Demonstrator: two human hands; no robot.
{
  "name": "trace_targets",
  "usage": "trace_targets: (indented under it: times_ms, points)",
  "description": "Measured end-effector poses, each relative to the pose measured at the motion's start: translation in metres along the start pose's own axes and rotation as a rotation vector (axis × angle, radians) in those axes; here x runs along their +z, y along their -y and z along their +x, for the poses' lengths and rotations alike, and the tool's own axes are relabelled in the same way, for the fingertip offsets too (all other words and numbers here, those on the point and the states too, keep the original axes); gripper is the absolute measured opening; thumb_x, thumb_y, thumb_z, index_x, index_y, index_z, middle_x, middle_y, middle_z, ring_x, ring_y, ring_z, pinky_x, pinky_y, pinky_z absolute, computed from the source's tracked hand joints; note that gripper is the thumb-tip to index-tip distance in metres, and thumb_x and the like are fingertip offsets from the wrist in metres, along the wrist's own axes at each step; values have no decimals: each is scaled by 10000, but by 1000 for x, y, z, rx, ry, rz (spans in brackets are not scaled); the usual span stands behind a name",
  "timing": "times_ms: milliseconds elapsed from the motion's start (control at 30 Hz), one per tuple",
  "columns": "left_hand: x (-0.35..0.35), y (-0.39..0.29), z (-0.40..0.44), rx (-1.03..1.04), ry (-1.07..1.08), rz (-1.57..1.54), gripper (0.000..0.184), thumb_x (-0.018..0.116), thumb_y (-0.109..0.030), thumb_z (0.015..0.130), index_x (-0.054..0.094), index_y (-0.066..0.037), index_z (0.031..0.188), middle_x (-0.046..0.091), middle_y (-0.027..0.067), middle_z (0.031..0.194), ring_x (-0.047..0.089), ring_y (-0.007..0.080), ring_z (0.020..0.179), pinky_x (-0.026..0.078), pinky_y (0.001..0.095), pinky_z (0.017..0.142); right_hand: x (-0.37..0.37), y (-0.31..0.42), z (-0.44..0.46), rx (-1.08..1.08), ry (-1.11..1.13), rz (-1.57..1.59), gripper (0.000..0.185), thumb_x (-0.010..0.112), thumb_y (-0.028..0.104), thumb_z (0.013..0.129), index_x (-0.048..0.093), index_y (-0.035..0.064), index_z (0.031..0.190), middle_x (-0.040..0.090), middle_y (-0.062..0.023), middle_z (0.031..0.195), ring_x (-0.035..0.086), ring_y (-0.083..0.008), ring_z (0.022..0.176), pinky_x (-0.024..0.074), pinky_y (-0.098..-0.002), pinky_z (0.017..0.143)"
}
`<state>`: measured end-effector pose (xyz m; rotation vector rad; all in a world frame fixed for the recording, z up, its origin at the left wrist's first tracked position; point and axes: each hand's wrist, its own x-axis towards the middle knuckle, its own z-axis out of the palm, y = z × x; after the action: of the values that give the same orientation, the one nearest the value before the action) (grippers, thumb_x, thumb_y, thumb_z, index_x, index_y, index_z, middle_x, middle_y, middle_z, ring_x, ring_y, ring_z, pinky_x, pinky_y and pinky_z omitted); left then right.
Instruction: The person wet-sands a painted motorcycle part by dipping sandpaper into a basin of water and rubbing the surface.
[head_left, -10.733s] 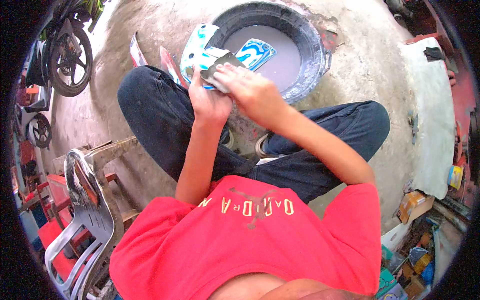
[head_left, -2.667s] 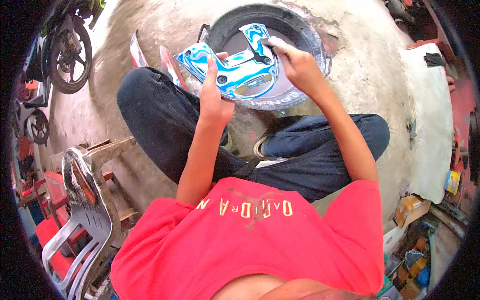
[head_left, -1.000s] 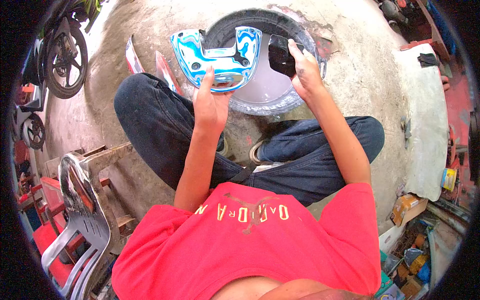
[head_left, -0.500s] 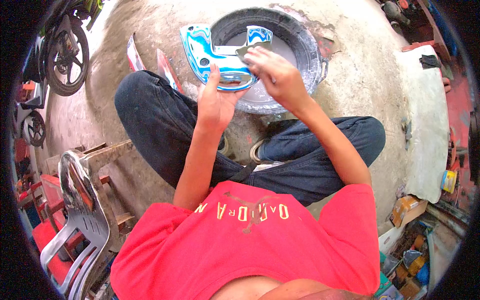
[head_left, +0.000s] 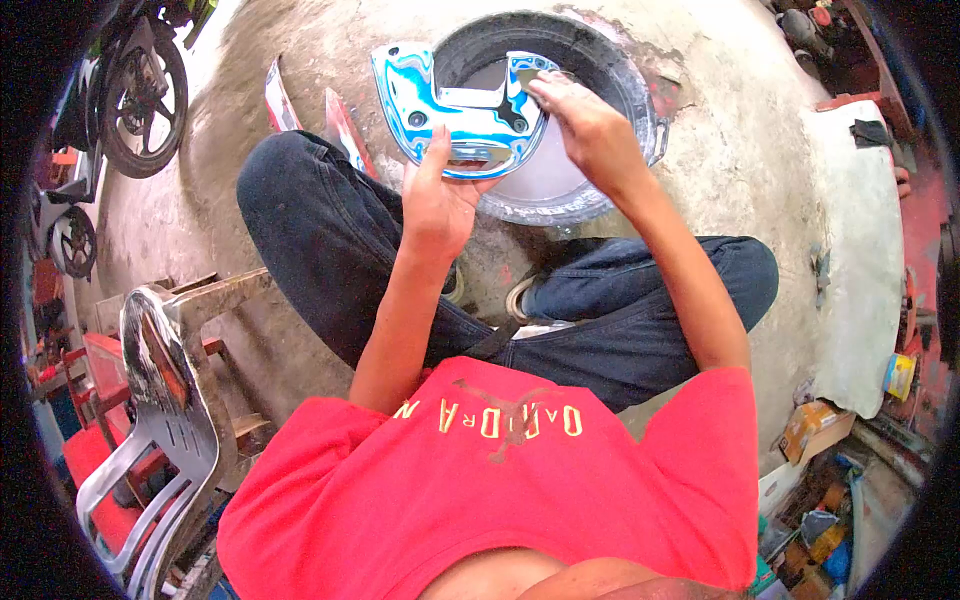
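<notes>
A U-shaped motorcycle panel (head_left: 465,120) with blue, white and silver swirls is held up in front of me. My left hand (head_left: 440,205) grips its near edge, thumb on top and fingers underneath. At the panel's right arm, my right hand (head_left: 593,130) pinches a thin dark olive piece of sandpaper (head_left: 528,86), mostly covered by the fingers, against the surface. Beneath the panel stands a round black tub (head_left: 640,100) resembling a cut tyre, with cloudy greyish water (head_left: 560,180) in it.
Two narrow red-and-white panels (head_left: 345,135) lie beyond my left knee. A grey plastic chair (head_left: 180,440) and a wooden frame (head_left: 225,300) stand at left, motorcycle wheels (head_left: 145,110) behind. On the right are a pale sheet (head_left: 850,260), a cardboard box (head_left: 815,430) and clutter.
My right hand has moved right and slightly up with the sandpaper, from the panel's inner corner to its right arm, uncovering a bolt hole. The left hand keeps its grip.
</notes>
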<state>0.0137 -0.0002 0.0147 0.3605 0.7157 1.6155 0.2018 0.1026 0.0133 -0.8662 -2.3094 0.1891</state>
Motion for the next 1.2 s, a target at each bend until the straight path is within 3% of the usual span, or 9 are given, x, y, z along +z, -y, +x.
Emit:
trace_targets:
  times_ms: [233, 333, 467, 567, 633, 767, 967, 1100, 1200]
  points:
    - [-2, -1, 1, -17, -5, -18, 359, 450, -257, 1072, 489, -6, 1326, 622, 197, 1259, 658, 334, 1121, 555, 541, 952, 0, 32, -6, -195, 33, -26, 368, 543, 54, 894, 653, 53, 1245, 653, -160, 1303, 628, -289, 1222, 490, -403, 1058]
    - [0, -1, 0, -13, -44, 42, 377, 450, -269, 1070, 480, -4, 1336, 620, 199, 1265, 651, 336, 1137, 555, 541, 953, 0, -1, 0, -45, 7, -94, 362, 544, 64, 898, 655, 56, 1242, 652, -163, 1305, 625, -299, 1225, 490, -408, 1057]
    - [-3, 0, 2, -25, -17, -16, 375, 452, -269, 1067, 486, -1, 1327, 625, 194, 1252, 655, 327, 1127, 553, 542, 952, 3, 39, -10, -209, 35, -29, 344, 549, 86, 903, 660, 54, 1227, 664, -172, 1278, 629, -292, 1219, 492, -407, 1054]
    - [-1, -5, -2, -29, -24, 14, 369, 447, -269, 1068, 498, 0, 1316, 629, 189, 1249, 657, 321, 1120, 552, 541, 947, -3, 20, -3, -172, 27, -27, 397, 561, -29, 867, 654, 51, 1246, 665, -160, 1276, 620, -286, 1235, 480, -411, 1075]
    - [2, -5, -2, -20, -32, 35, 365, 444, -266, 1069, 501, 0, 1314, 631, 184, 1250, 658, 321, 1119, 553, 538, 942, -7, -1, 2, -67, 11, -89, 390, 554, -10, 874, 651, 46, 1248, 664, -169, 1274, 623, -298, 1225, 479, -408, 1074]
    - [-5, -3, 2, -33, -26, -21, 353, 448, -251, 1065, 503, -10, 1317, 631, 176, 1250, 651, 320, 1134, 552, 528, 936, 0, 31, -7, -244, 16, -75, 345, 559, 75, 889, 658, 36, 1218, 676, -150, 1262, 638, -267, 1209, 497, -389, 1055]
    - [0, -4, -4, -36, -8, 1, 367, 443, -250, 1065, 495, -9, 1336, 618, 182, 1275, 637, 309, 1159, 537, 527, 960, -7, -11, 1, -119, 0, -161, 359, 560, 65, 869, 660, 45, 1213, 675, -149, 1262, 631, -283, 1216, 497, -395, 1050]
    - [-3, -7, 1, -37, -12, -15, 373, 458, -249, 1060, 488, -6, 1341, 614, 179, 1280, 632, 322, 1166, 527, 531, 971, -3, 42, -8, -234, 33, -64, 357, 566, 92, 884, 661, 57, 1226, 672, -133, 1278, 629, -272, 1224, 494, -404, 1057]
    - [-2, -5, -2, -17, -7, 37, 379, 455, -256, 1061, 487, -2, 1340, 614, 182, 1280, 630, 322, 1168, 526, 523, 975, -4, 12, -3, -180, 29, -77, 358, 559, 58, 892, 659, 61, 1236, 671, -135, 1277, 627, -277, 1227, 493, -402, 1061]
